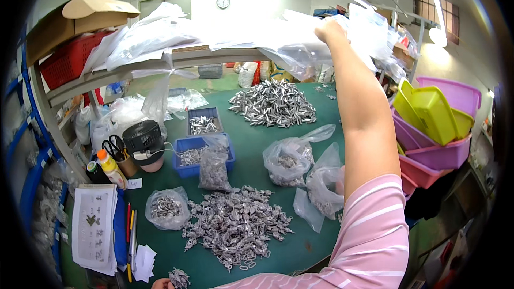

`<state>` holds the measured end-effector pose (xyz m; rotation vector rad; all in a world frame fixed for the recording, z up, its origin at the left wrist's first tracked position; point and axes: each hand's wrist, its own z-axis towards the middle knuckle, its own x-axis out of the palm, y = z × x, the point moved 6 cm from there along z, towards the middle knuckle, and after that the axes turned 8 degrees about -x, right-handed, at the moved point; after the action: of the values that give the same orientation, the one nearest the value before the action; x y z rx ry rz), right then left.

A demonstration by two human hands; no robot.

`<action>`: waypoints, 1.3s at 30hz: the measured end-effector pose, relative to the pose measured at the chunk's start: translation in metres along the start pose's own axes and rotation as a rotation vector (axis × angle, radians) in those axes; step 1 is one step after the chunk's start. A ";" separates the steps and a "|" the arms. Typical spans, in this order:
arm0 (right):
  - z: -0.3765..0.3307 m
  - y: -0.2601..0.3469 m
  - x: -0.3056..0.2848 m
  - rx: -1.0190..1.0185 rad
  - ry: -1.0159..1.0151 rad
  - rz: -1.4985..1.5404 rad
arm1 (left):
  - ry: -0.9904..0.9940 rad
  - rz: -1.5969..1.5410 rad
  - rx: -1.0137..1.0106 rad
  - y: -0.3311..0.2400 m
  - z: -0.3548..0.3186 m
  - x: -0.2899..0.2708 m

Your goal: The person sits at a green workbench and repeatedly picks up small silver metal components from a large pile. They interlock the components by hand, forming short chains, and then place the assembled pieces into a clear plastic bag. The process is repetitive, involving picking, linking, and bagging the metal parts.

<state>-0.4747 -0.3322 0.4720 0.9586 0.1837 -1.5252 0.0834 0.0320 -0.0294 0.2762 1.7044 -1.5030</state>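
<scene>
Your right hand [329,31] closed on clear plastic bags [300,43] on the shelf [214,58] above the desk's [251,139] far edge | left hand [160,283] at near edge, touching metal parts [179,277], grip unclear.

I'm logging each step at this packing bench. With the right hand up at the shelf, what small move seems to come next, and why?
Probably drawing one clear plastic bag down off the shelf toward the green table. The right hand is raised into that heap of bags, and a loose pile of small metal parts lies unbagged below, near the left hand.
</scene>
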 end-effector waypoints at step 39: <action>-0.449 -0.026 0.081 -0.179 0.546 1.117 | 0.656 -0.589 0.740 -0.291 0.052 0.102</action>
<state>-0.2856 -0.1090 0.1212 1.0414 0.1264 -0.2111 -0.1462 -0.1263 0.1125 0.7672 1.7030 -2.6947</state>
